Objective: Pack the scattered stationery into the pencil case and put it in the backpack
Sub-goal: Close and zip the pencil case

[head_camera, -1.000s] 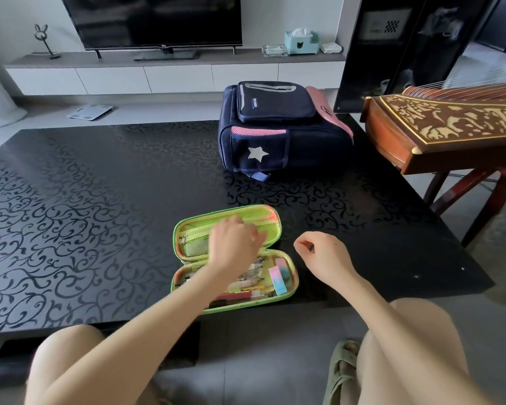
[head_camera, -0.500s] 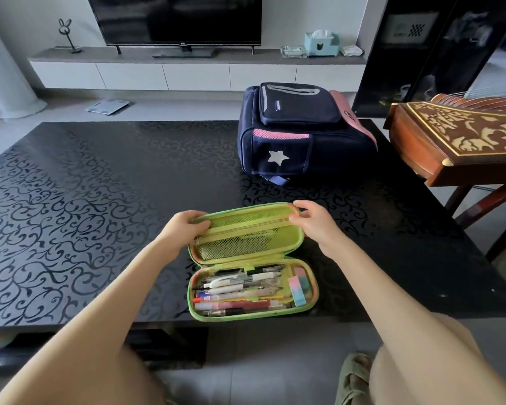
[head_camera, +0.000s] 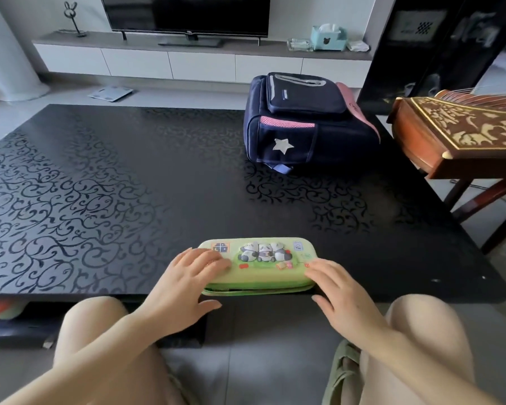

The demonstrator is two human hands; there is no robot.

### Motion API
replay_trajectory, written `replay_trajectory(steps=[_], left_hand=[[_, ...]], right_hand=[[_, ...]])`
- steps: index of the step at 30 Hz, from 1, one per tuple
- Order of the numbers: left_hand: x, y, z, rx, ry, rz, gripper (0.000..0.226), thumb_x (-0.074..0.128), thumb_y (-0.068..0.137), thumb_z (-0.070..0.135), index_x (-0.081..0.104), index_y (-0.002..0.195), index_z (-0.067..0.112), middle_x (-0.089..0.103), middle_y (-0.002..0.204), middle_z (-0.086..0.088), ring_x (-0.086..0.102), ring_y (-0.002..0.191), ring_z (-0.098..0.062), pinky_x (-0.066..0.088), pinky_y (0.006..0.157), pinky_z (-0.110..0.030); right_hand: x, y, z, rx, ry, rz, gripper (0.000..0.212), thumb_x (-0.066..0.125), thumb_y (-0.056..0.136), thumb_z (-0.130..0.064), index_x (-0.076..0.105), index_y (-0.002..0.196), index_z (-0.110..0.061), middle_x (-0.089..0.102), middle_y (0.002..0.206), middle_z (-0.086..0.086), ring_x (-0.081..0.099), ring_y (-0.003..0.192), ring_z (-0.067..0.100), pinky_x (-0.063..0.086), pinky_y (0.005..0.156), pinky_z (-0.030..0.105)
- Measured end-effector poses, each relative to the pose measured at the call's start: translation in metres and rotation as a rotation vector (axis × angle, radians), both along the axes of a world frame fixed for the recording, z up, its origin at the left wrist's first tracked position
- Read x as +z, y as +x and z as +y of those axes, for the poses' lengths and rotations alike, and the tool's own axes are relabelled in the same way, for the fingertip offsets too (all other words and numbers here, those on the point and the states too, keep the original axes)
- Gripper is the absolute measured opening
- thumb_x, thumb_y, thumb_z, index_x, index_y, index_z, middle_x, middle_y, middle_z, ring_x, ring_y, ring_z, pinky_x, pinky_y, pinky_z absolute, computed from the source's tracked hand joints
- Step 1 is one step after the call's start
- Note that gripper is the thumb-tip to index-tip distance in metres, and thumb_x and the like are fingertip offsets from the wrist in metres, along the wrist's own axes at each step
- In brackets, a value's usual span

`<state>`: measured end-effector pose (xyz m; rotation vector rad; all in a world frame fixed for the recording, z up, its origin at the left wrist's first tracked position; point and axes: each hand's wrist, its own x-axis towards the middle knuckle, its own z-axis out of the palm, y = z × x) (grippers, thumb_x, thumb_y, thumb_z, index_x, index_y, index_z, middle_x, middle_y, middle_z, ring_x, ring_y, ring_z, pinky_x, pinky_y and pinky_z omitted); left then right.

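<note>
In the head view the pencil case (head_camera: 263, 258) lies folded closed at the near edge of the table (head_camera: 129, 185), with the left hand (head_camera: 184, 285) and right hand (head_camera: 339, 290) pressing its ends, fingers straight. Its front seam gapes, so pin one end and zip it fully before reaching for the backpack (head_camera: 307, 124), well apart.

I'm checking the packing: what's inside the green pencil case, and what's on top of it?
The pencil case is folded shut, so its contents are hidden. On top, the left hand and right hand rest flat fingers on its panda-printed surface.
</note>
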<state>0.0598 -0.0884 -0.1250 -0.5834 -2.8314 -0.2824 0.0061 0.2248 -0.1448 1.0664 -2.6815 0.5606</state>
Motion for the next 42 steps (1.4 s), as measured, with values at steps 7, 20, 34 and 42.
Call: replay_trajectory(steps=[7, 20, 34, 42], left_hand=[[-0.010, -0.007, 0.007, -0.063, -0.074, 0.211, 0.062, 0.085, 0.056, 0.036, 0.055, 0.108, 0.022, 0.060, 0.097, 0.004, 0.048, 0.092, -0.019, 0.053, 0.082, -0.032], [-0.011, -0.007, -0.002, 0.104, 0.306, 0.012, 0.035, 0.045, 0.086, 0.047, 0.068, 0.101, 0.026, 0.064, 0.100, 0.007, 0.053, 0.093, -0.011, 0.051, 0.077, -0.030], [0.007, -0.103, -0.036, 0.312, 0.656, -0.928, 0.029, 0.045, 0.094, 0.014, 0.072, 0.089, 0.024, 0.071, 0.093, 0.002, 0.062, 0.088, -0.017, 0.047, 0.077, -0.026], [-0.008, -0.081, -0.052, 0.222, 0.305, -0.527, 0.023, 0.048, 0.095, 0.021, 0.069, 0.091, 0.011, 0.067, 0.087, -0.002, 0.058, 0.080, -0.014, 0.043, 0.074, -0.022]], right_hand=[[0.007, 0.003, -0.009, 0.029, 0.146, 0.230, 0.033, 0.086, 0.059, -0.018, 0.068, 0.085, -0.010, 0.067, 0.092, 0.002, 0.056, 0.095, 0.020, 0.056, 0.077, 0.033], [0.003, -0.015, -0.098, 0.127, 0.496, 0.181, 0.076, 0.023, 0.085, -0.072, 0.016, 0.148, -0.031, 0.026, 0.152, 0.021, 0.026, 0.137, 0.044, 0.009, 0.107, 0.064], [-0.001, -0.017, -0.099, 0.133, 0.491, 0.216, 0.081, 0.036, 0.081, -0.073, 0.021, 0.148, -0.029, 0.034, 0.148, 0.021, 0.032, 0.135, 0.043, 0.023, 0.107, 0.066], [0.000, -0.018, -0.100, 0.112, 0.499, 0.148, 0.070, 0.028, 0.086, -0.068, 0.026, 0.145, -0.029, 0.036, 0.148, 0.019, 0.033, 0.135, 0.041, 0.025, 0.105, 0.066]])
